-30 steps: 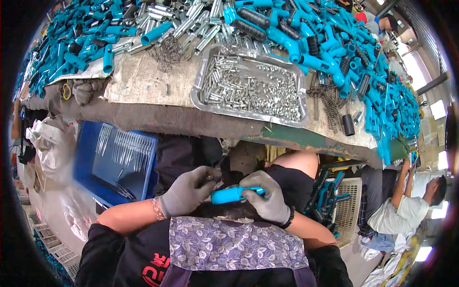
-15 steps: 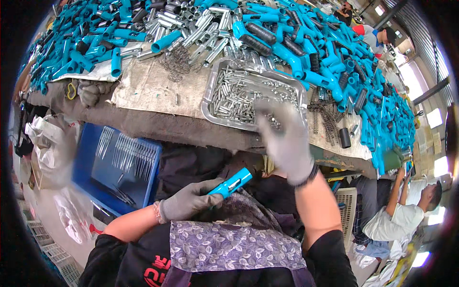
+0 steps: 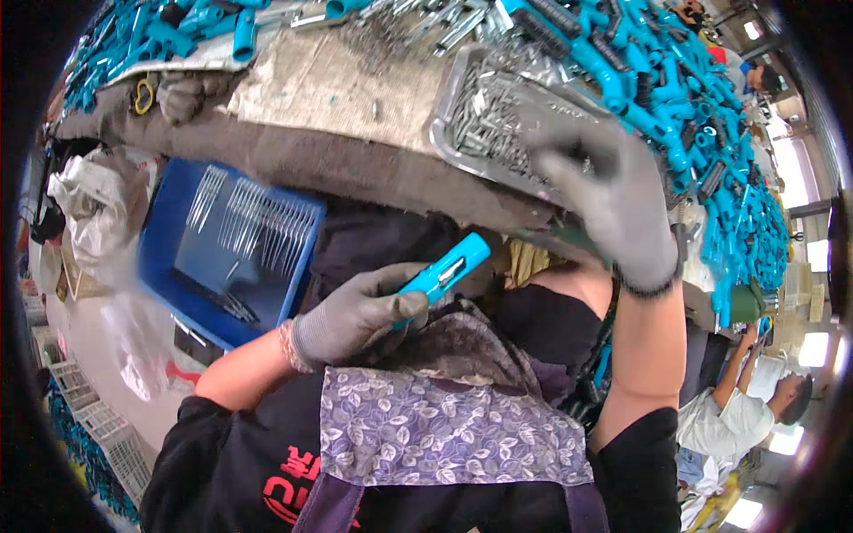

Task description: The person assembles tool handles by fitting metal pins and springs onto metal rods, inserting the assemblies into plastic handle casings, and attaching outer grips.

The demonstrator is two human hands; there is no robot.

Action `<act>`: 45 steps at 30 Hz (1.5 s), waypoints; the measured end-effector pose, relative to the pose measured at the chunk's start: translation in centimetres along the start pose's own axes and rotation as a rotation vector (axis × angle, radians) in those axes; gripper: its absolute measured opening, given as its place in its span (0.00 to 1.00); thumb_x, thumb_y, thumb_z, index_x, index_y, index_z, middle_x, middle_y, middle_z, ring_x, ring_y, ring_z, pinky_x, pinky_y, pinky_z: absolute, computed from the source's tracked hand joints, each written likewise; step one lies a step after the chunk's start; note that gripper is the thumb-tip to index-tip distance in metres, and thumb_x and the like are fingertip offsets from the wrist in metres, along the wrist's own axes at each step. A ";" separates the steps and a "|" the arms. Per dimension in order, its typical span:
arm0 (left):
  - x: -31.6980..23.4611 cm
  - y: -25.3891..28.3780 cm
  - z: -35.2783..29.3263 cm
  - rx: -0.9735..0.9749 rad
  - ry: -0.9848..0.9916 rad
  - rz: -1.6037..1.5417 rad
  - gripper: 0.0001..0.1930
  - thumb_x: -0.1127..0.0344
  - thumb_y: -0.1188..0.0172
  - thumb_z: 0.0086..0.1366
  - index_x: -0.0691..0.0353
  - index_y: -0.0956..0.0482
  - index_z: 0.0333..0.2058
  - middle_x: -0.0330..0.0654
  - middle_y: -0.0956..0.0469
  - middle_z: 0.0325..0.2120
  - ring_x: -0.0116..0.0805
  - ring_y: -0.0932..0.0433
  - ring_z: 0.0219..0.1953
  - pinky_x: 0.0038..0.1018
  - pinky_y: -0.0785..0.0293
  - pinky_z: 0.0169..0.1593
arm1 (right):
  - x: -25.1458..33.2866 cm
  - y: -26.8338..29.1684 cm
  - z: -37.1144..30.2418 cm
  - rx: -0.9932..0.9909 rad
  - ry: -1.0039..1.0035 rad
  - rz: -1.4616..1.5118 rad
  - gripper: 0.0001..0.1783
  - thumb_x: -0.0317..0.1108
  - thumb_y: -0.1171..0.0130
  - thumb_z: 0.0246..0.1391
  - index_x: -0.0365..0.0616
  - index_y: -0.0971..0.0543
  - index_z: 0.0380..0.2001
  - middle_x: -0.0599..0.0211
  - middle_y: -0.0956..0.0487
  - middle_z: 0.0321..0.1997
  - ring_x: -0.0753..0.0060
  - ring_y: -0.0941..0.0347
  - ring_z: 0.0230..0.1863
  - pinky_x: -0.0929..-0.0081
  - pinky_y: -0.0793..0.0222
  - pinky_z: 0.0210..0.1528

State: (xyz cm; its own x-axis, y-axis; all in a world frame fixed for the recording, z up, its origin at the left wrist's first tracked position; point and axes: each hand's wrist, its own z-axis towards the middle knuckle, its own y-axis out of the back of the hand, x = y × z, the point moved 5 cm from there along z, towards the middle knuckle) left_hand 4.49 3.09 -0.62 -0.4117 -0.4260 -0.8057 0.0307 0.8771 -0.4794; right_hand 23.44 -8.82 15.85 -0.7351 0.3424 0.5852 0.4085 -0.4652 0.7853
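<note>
My left hand (image 3: 360, 313), in a grey glove, is closed around a short turquoise tube (image 3: 460, 263) above my lap. A long slot in the tube's side shows dark and metal parts inside. My right hand (image 3: 622, 200), gloved too, hangs over the right part of a shiny metal tray (image 3: 439, 135). Small silver pins (image 3: 484, 124) fill the tray. Motion smears the right fingers, so whether they grip anything is unclear.
Turquoise tubes (image 3: 604, 75) are heaped along the bench's back and right. Sacking (image 3: 329, 93) covers the bench. Below its edge, a blue bin (image 3: 302, 266) holds rows of wire parts. A co-worker (image 3: 746, 413) sits at the right.
The view has shifted, so the bench appears higher and farther right. My right hand stays over the tray, turned differently. My left hand keeps holding the turquoise tube, now tilted up more.
</note>
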 end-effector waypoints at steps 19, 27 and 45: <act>1.0 -0.7 0.4 0.135 0.024 0.091 0.25 0.60 0.41 0.70 0.66 0.32 0.60 0.35 0.26 0.48 0.24 0.29 0.49 0.26 0.32 0.54 | 3.2 -10.0 -9.4 0.070 0.480 -0.350 0.10 0.35 0.42 0.42 0.44 0.21 0.30 0.68 0.22 0.46 0.62 0.30 0.57 0.54 0.36 0.62; 1.9 -0.6 -0.4 0.193 0.095 0.248 0.29 0.61 0.38 0.68 0.66 0.34 0.63 0.37 0.26 0.51 0.25 0.30 0.54 0.27 0.34 0.59 | -1.4 -11.2 -10.5 0.309 -0.113 0.558 0.14 0.28 0.31 0.45 0.43 0.24 0.36 0.59 0.28 0.42 0.59 0.29 0.46 0.67 0.31 0.49; -1.4 -3.1 1.5 0.474 -0.042 0.443 0.36 0.47 0.48 0.73 0.70 0.42 0.67 0.46 0.29 0.58 0.31 0.32 0.58 0.29 0.36 0.61 | -0.7 -8.2 -12.1 0.187 -0.116 0.497 0.14 0.26 0.30 0.44 0.42 0.24 0.35 0.59 0.27 0.39 0.57 0.27 0.43 0.66 0.30 0.44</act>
State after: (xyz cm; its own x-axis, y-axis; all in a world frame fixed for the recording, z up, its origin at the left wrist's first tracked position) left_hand 6.30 0.63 1.51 -0.2315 -0.0631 -0.9708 0.5922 0.7826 -0.1921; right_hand 14.04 -15.13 6.52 -0.3685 0.2109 0.9054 0.7888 -0.4445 0.4246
